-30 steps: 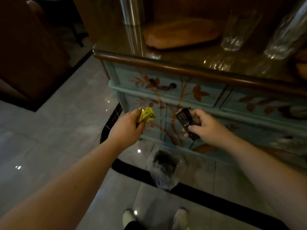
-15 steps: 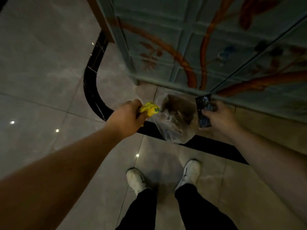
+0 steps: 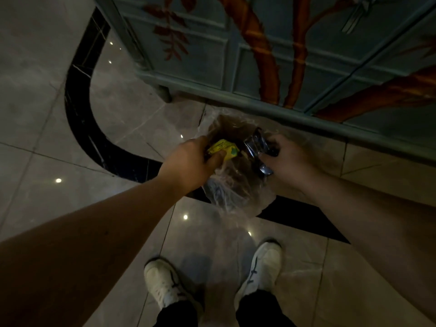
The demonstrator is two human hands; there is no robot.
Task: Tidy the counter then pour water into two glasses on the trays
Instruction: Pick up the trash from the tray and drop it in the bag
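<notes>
My left hand (image 3: 191, 161) is closed on a crumpled yellow wrapper (image 3: 224, 151). My right hand (image 3: 287, 159) grips a dark shiny wrapper (image 3: 257, 147). Both hands hover over the open mouth of a small bin lined with a clear plastic bag (image 3: 231, 185), which stands on the floor by the cabinet. The counter top, glasses and trays are out of view.
A blue-green painted cabinet (image 3: 306, 55) with orange branch motifs rises just beyond the bin, its foot (image 3: 165, 93) at the left. The floor is glossy grey tile with a curved black inlay (image 3: 80, 109). My two white shoes (image 3: 165, 284) stand just behind the bin.
My view has tipped down from the counter top to the floor. Both hands have dropped with their wrappers and come together over the bin's mouth.
</notes>
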